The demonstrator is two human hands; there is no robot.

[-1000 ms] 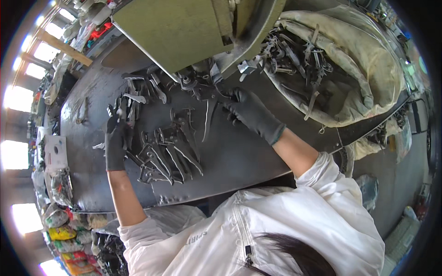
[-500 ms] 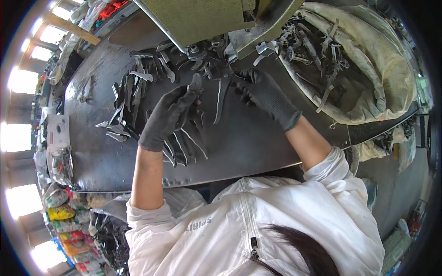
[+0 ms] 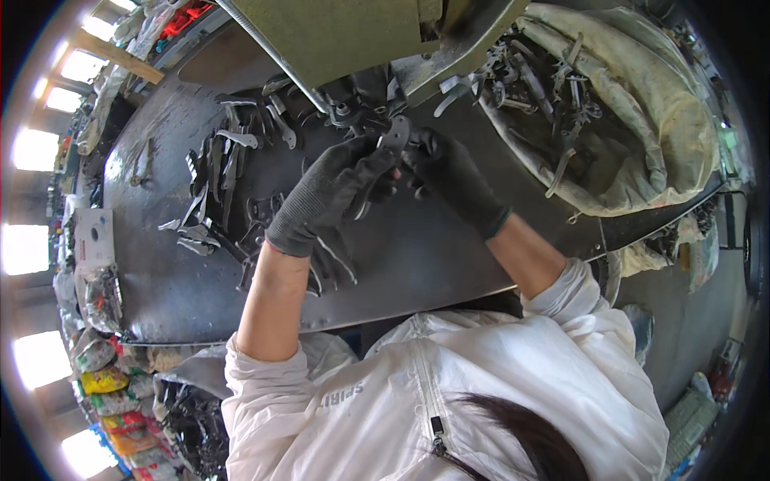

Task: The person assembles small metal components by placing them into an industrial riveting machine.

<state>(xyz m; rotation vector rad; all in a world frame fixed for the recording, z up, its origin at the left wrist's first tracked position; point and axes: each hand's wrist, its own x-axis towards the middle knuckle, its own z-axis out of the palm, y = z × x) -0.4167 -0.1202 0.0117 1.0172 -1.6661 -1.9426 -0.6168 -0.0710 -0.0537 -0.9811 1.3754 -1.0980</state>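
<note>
My left hand (image 3: 329, 188), in a dark grey knit glove, is closed around a flat metal lever (image 3: 395, 133). The lever's rounded, holed end stands up above the fingers, and a curved shiny tip shows below them. My right hand (image 3: 455, 180), gloved alike, is beside that end with curled fingers; whatever it grips is hidden. Both hands are just in front of the machine's dark metal fixture (image 3: 346, 112). Loose metal levers (image 3: 228, 152) lie scattered to the left, and several more (image 3: 330, 260) lie below my left wrist.
A pale green machine body (image 3: 361, 40) overhangs the dark metal table (image 3: 433, 260). At right, a large whitish sack (image 3: 658, 112) holds assembled metal parts (image 3: 573, 112). A small metal piece (image 3: 453, 90) juts beside the machine. A white box (image 3: 95, 236) stands at the table's left edge.
My left hand has moved right with the lever, up to my right hand. The lever that hung by the fixture near my right hand no longer shows there.
</note>
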